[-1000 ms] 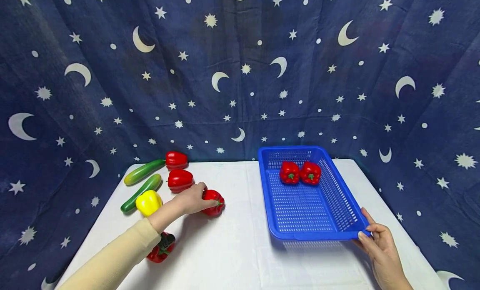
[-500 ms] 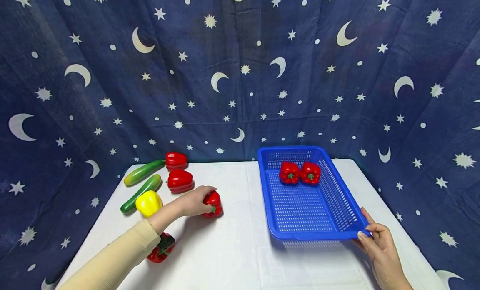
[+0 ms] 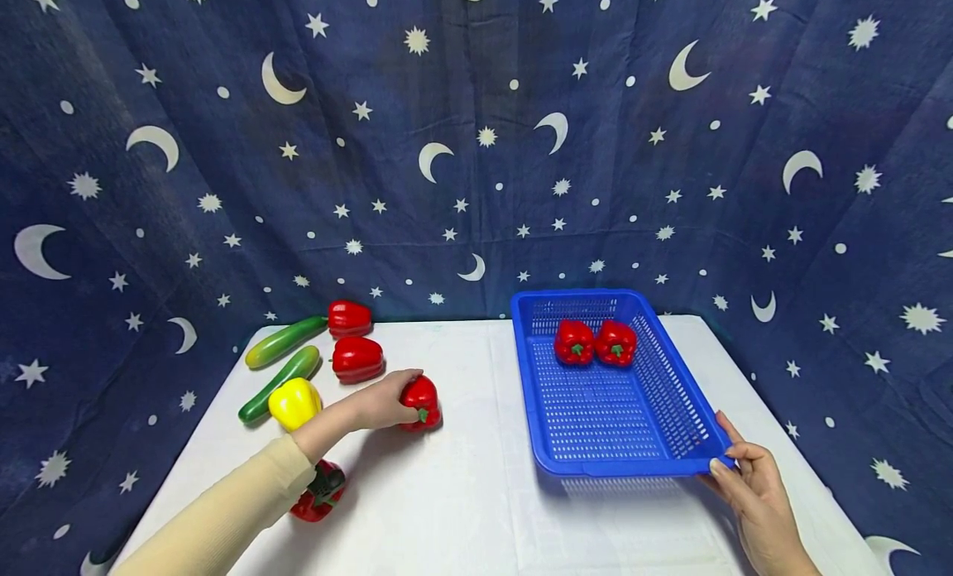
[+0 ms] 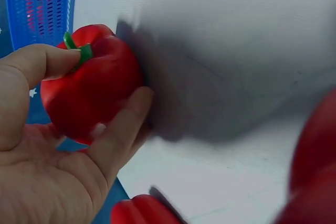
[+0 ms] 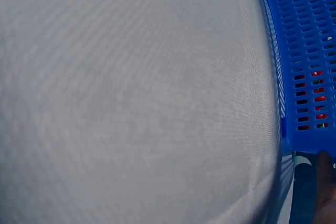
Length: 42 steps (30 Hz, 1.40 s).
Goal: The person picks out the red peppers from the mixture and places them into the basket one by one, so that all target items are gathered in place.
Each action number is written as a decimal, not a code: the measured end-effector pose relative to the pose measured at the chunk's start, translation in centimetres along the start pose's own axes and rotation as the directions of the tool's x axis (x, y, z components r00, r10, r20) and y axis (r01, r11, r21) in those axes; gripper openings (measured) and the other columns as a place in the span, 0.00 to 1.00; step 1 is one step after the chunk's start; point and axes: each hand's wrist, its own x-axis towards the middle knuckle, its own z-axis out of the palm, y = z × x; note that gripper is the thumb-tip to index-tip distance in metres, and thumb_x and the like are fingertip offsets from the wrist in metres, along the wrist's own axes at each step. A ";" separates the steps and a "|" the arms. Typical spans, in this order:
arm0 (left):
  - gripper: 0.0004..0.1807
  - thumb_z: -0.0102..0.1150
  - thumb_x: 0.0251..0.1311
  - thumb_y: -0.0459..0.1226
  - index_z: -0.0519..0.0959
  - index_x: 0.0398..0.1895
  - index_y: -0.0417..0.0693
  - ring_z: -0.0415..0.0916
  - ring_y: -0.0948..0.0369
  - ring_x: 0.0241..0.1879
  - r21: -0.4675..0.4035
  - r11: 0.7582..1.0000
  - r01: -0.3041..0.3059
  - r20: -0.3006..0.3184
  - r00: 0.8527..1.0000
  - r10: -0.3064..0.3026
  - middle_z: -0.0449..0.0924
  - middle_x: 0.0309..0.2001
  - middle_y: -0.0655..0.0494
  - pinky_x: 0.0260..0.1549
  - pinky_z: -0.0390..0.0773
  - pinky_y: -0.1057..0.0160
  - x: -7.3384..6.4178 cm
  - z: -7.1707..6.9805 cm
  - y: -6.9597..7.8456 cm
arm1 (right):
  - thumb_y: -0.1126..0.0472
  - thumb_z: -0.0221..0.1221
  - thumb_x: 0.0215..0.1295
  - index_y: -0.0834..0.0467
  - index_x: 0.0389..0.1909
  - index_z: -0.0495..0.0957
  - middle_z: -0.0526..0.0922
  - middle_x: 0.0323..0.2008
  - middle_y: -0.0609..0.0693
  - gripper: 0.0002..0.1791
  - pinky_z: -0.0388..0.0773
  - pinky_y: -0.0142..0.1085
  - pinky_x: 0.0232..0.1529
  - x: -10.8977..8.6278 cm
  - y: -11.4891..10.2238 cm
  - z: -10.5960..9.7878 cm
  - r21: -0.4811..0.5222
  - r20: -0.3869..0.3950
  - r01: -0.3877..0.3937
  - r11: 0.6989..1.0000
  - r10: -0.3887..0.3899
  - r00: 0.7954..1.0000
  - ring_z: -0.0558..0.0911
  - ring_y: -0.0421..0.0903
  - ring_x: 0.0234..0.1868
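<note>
The held pepper [image 3: 423, 396] is red, its stem [image 4: 84, 52] green; another pepper [image 3: 295, 404] is yellow. One cucumber [image 3: 286, 342] fades from green to yellow. The basket [image 3: 633, 468] is blue, the tablecloth [image 3: 462, 501] white, the sleeve [image 3: 223, 506] cream, the backdrop [image 3: 506, 204] navy with pale moons [image 3: 563, 131] and stars [image 3: 361, 110].

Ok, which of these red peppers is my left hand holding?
The red pepper nearest the blue basket, of the four lying outside it. Your left hand grips it; it alone has fingers around it.

Your left hand [image 4: 65, 166] grips a pepper [image 4: 100, 93].
Your thumb [image 4: 56, 60] is by its stem [image 4: 86, 52]; basket [image 4: 70, 3] upper left, another pepper [image 4: 142, 211] at bottom, something red [image 4: 319, 166] at right.
</note>
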 end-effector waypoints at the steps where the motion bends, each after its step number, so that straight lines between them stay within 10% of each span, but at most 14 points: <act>1: 0.45 0.73 0.55 0.36 0.63 0.76 0.41 0.71 0.50 0.58 -0.023 1.000 0.004 0.003 1.000 -0.004 0.73 0.62 0.46 0.56 0.79 0.47 0.0 0.0 -0.1 | 0.74 0.47 0.78 0.56 0.54 0.63 0.53 0.80 0.50 0.13 0.80 0.29 0.52 0.0 0.0 0.0 0.001 0.000 0.001 1.000 -0.001 1.000 0.71 0.35 0.66; 17: 0.52 0.75 0.50 0.29 0.59 0.79 0.48 0.69 0.46 0.59 -0.309 0.943 0.120 0.009 0.992 -0.124 0.69 0.66 0.41 0.46 0.85 0.54 -0.6 0.4 -0.3 | 0.75 0.47 0.77 0.56 0.54 0.64 0.54 0.80 0.50 0.13 0.81 0.30 0.52 -0.1 -0.1 -0.1 0.018 -0.010 0.012 1.000 -0.012 1.000 0.73 0.34 0.65; 42: 0.45 0.72 0.55 0.34 0.63 0.77 0.50 0.73 0.49 0.56 -0.307 0.948 0.079 -0.033 0.995 -0.094 0.74 0.62 0.45 0.51 0.83 0.52 -0.8 0.1 0.0 | 0.76 0.46 0.77 0.56 0.54 0.63 0.54 0.80 0.50 0.14 0.80 0.30 0.53 0.0 0.2 -0.2 0.029 0.012 0.023 0.999 -0.023 1.000 0.71 0.35 0.67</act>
